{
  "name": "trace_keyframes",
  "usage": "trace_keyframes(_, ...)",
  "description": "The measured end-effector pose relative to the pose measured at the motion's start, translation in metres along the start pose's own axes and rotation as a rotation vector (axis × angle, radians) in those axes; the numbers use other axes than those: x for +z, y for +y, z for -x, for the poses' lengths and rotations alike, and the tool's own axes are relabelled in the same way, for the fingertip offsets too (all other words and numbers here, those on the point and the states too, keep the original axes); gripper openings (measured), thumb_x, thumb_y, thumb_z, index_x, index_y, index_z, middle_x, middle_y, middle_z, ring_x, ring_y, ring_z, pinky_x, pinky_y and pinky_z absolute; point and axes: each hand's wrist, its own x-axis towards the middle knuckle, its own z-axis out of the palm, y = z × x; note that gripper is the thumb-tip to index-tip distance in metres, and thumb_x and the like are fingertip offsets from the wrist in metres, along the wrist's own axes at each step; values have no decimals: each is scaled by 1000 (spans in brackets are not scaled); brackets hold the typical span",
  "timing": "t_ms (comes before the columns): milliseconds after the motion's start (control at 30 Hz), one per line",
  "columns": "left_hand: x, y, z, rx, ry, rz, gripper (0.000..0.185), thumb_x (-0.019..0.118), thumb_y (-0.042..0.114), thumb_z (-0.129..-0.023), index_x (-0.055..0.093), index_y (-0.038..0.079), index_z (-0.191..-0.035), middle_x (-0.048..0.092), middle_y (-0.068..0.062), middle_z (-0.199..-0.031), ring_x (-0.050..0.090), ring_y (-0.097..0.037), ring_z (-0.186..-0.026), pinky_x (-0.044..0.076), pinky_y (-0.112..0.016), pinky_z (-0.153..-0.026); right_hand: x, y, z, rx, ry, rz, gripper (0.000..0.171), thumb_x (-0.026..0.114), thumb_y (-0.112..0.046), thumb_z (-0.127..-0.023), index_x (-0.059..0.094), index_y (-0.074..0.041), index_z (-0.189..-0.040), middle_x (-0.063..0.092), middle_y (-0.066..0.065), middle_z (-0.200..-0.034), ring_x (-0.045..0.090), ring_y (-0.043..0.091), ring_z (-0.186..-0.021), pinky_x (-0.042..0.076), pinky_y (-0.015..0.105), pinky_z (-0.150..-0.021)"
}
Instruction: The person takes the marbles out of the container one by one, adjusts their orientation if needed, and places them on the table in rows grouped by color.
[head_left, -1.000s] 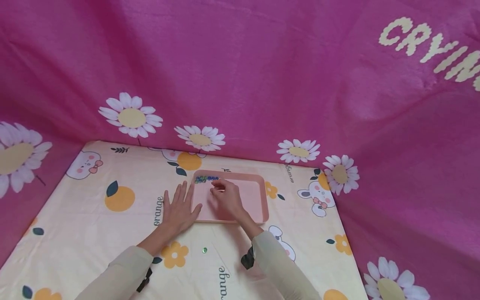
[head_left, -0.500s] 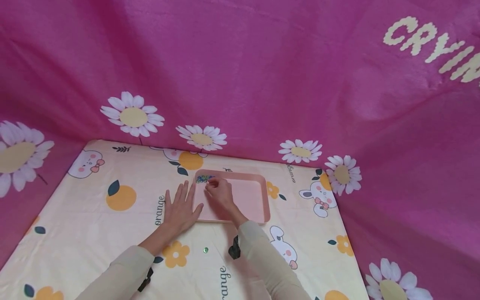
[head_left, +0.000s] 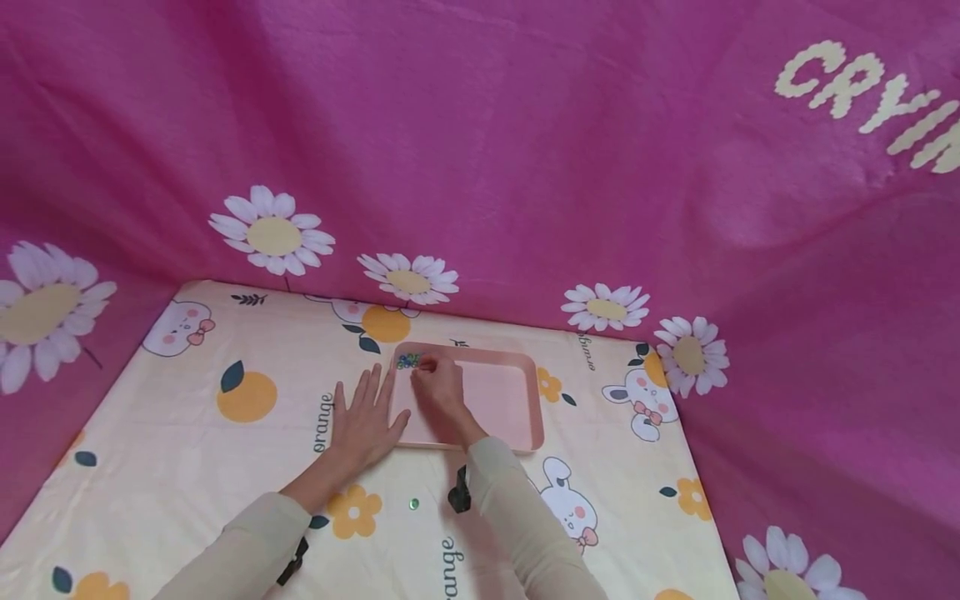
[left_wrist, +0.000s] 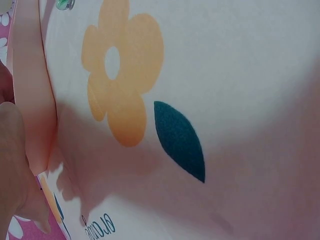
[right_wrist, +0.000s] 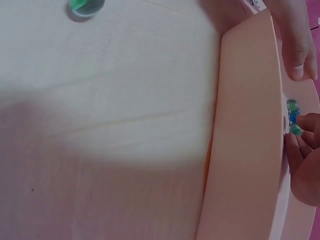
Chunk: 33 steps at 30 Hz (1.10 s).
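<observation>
Several green and blue glass marbles (head_left: pixel 406 361) are clustered in the far left corner of a shallow pink tray (head_left: pixel 532 392). My right hand (head_left: pixel 441 385) reaches into the tray with curled fingers. In the right wrist view its fingertips close around a green marble (right_wrist: pixel 296 130) beside the others; the fingers partly hide the cluster. My left hand (head_left: pixel 363 423) lies with spread, straight fingers along the tray's left edge, thumb toward the tray. A lone green marble (head_left: pixel 414 504) rests on the cloth in front of the tray.
A cream cloth (head_left: pixel 262 467) printed with oranges, flowers and rabbits covers the table. Behind and at the sides hangs a magenta curtain (head_left: pixel 480 167) with daisies. The tray's raised wall (right_wrist: pixel 245 130) stands between the lone marble and the cluster.
My right hand has moved left inside the tray to the marbles, its fingers drawing together there. The marbles now look more tightly bunched. My left hand has stayed in place at the tray's edge.
</observation>
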Motion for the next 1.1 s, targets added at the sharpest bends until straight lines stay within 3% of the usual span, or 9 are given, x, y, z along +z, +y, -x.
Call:
trace_keyframes(833,3,-1,2,-3,21,1,81,52,52,-97,23,10,-160,17,-18,-164,16,-37,-149,1,-66,-115,12,2,-6,16,59,37,15,69,-5,-85,75,-7,-99,71,-1,-83,62,10,-74,55,26,-74)
trace_keyframes(1100,3,-1,0,-7,16,8,80,52,52,-98,23,10,-160,17,-18,-164,15,-37,-149,0,-66,-115,17,5,-10,-3,95,59,8,69,-5,-85,73,-10,-92,68,-3,-78,57,10,-69,51,24,-66)
